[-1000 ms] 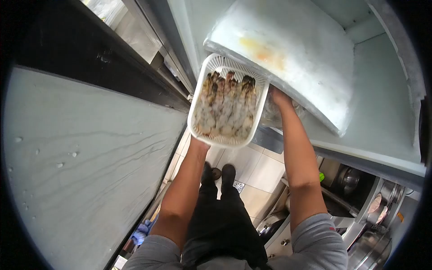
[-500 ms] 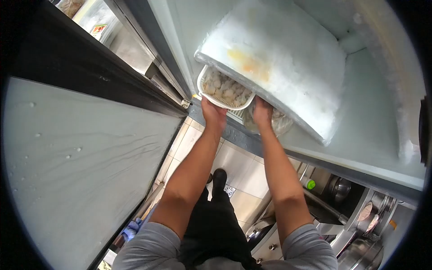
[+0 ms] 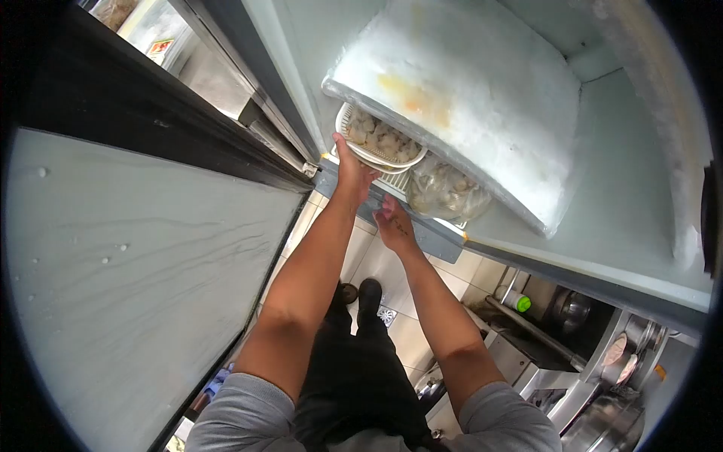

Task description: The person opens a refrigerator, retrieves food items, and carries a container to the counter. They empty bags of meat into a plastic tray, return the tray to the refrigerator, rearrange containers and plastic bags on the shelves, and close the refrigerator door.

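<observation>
My left hand [image 3: 352, 170] grips the near left rim of a white plastic basket [image 3: 382, 161] of pale, lumpy food pieces [image 3: 376, 137]. The basket sits tilted at the front of the freezer, its far side tucked under a thick frosted slab [image 3: 459, 83]. Another white rim shows just beneath it. My right hand [image 3: 395, 227] is apart from the basket, low by the freezer's grey front edge [image 3: 437, 242], fingers partly spread and nothing visible in them. A clear plastic bag [image 3: 444, 188] of similar pale pieces lies right of the basket, on a white slatted surface.
The frosty freezer door [image 3: 143, 279] stands open on my left. Frost coats the freezer's right side [image 3: 670, 173]. Below right are a green-capped container [image 3: 523, 303] and metal pans [image 3: 602, 426]. My shoes [image 3: 369, 294] are on the tiled floor [image 3: 414, 331].
My right hand has left the basket's right side and come down toward me, uncovering the plastic bag. The basket has shifted slightly right and tilted, with my left hand still on it.
</observation>
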Tool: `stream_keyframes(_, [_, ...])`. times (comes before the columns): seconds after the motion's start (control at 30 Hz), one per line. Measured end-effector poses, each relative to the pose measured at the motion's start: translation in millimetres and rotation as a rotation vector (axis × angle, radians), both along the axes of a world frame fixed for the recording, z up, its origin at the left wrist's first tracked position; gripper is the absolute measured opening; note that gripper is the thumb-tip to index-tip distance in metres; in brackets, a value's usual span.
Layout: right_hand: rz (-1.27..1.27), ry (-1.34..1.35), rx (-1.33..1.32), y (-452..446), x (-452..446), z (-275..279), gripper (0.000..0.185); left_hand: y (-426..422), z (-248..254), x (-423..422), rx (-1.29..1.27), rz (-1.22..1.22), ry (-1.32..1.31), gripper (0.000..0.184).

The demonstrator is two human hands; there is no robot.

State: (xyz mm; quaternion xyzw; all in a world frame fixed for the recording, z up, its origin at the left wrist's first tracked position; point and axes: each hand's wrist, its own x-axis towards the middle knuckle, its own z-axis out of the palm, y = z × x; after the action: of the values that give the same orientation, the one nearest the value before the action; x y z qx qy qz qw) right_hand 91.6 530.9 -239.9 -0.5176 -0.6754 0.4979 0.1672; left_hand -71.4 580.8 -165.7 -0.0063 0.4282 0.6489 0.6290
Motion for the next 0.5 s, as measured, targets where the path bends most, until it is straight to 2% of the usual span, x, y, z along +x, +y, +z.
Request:
stream_keyframes(0.1, [-0.008, -0.043, -0.082, -15.3, -1.1, 22.7, 0.050, -23.9, 6.4, 8.8, -0.260, 0.159, 0.045, 0.087])
stream_keyframes(0.17, [0.070, -0.130, -0.064, -39.9, 10.6, 39.6, 0.049, -69.3, -17.1, 13.8, -0.285, 0.101, 0.121, 0.082])
stream_keyframes(0.2, [0.140, -0.196, -0.008, -56.7, 23.1, 44.6, 0.048, -107.7, -42.5, 12.9, -0.207, 0.010, 0.159, 0.074])
stream_keyframes(0.23, [0.197, -0.099, 0.067, -86.4, 53.8, -33.5, 0.047, -150.1, -58.0, 17.6, -0.276, -0.065, 0.204, 0.062])
stream_keyframes(0.27, [0.422, -0.346, 0.103, -116.9, 74.8, -17.3, 0.049, -212.6, -40.0, 27.5, -0.316, -0.067, 0.269, 0.049])
stream_keyframes(0.3, [0.521, -0.363, 0.182, -137.8, 99.2, -31.4, 0.048, -264.8, -50.4, 27.2, -0.530, -0.158, 0.217, 0.042])
stream_keyframes(0.33, [0.591, -0.446, -0.310, -125.4, 100.4, 38.0, 0.055, -331.2, -65.5, 28.8, -0.605, -0.134, 0.214, 0.038])
stream_keyframes(0.37, [0.814, -0.501, -0.347, -141.9, 130.7, 2.2, 0.063, -395.7, -77.0, 30.6, -0.680, -0.108, 0.209, 0.036])
stream_keyframes(0.4, [0.701, -0.550, -0.381, -160.9, 160.4, -8.9, 0.068, -435.5, -23.6, 32.0, -0.761, -0.137, 0.219, 0.040])
stream_keyframes(0.43, [0.736, -0.633, -0.279, -174.8, 186.9, 2.5, 0.067, -515.9, -41.5, 20.5, -0.696, -0.313, 0.388, 0.038])
stream_keyframes(0.47, [0.789, -0.656, -0.253, -179.9, 211.7, -11.7, 0.065, -498.0, 66.3, 37.6, -0.906, -0.115, 0.473, 0.037])
stream_keyframes(0.5, [0.756, -0.686, -0.316, -177.5, 226.1, -8.8, 0.061, -511.1, 106.9, 34.8, -0.912, -0.047, 0.443, 0.032])
